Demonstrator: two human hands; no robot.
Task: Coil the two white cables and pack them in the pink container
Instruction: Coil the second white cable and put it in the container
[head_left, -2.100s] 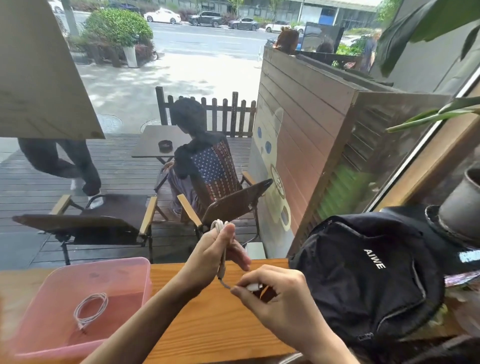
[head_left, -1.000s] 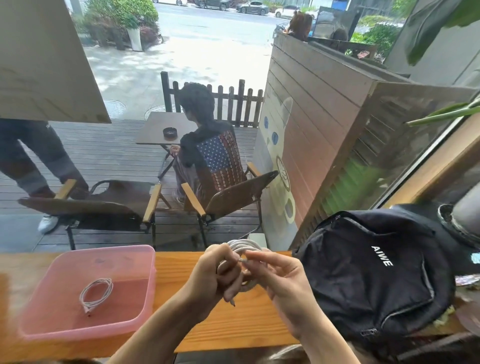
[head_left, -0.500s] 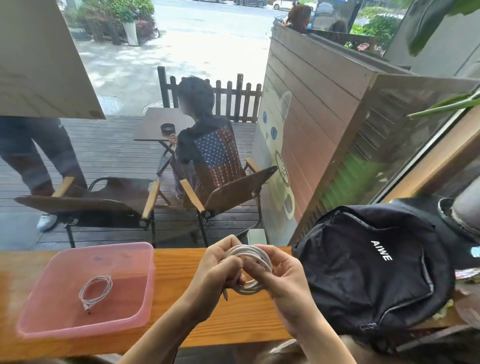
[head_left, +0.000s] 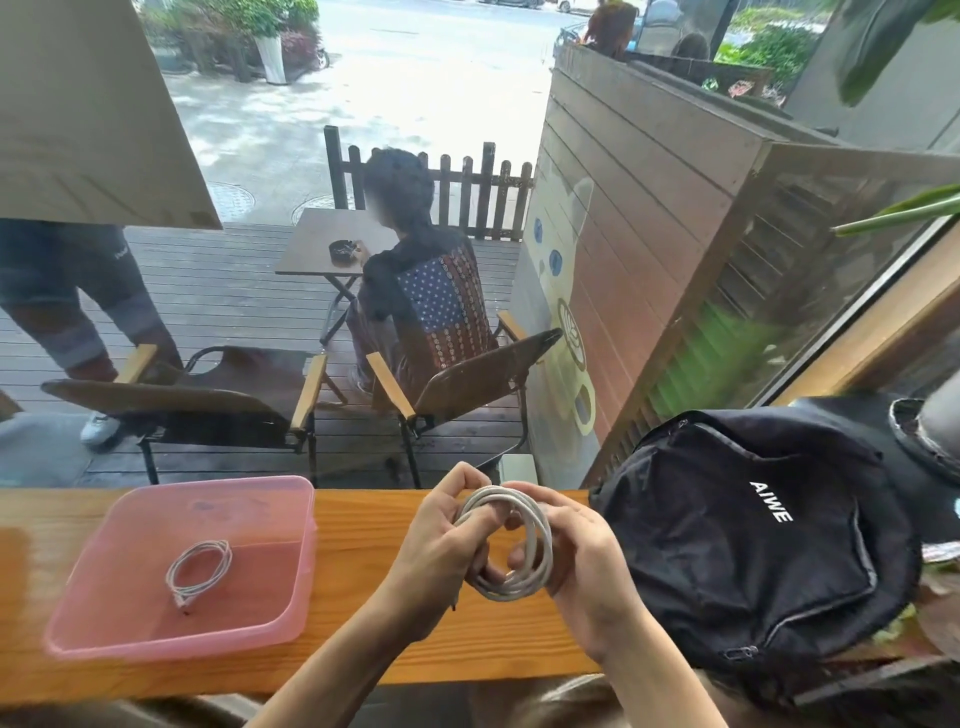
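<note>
- A white coil (head_left: 511, 545) is held above the counter (head_left: 363, 525), low in the frame and just right of centre, between both hands.
- The left hand (head_left: 441, 545) is curled round the coil's left side, with the fingers clamped on the loops.
- The right hand (head_left: 576, 556) is clamped on the coil's right side; its thumb is seen through the ring's opening.
- The coil is stood nearly upright as a ring, with its open face turned toward the camera and its longer axis running up and down, tilted slightly. Its plug ends cannot be made out.
- A black bag (head_left: 753, 530) marked "AIWE" is laid on the counter at the lower right, just beside the right hand.
- A pink tub (head_left: 291, 587) is set on the counter at the lower left, well apart from the hands.
- A second white cable (head_left: 200, 569) is lain flat inside the tub, coiled in an oval whose long axis runs from lower left to upper right; one loose end is pointed toward the lower left.
- Beyond the glass, two chairs (head_left: 218, 400) are seen on a deck mid-frame, one occupied by a seated person (head_left: 426, 296) facing away.
- A small table (head_left: 311, 244) and a fence (head_left: 467, 182) are seen farther up.
</note>
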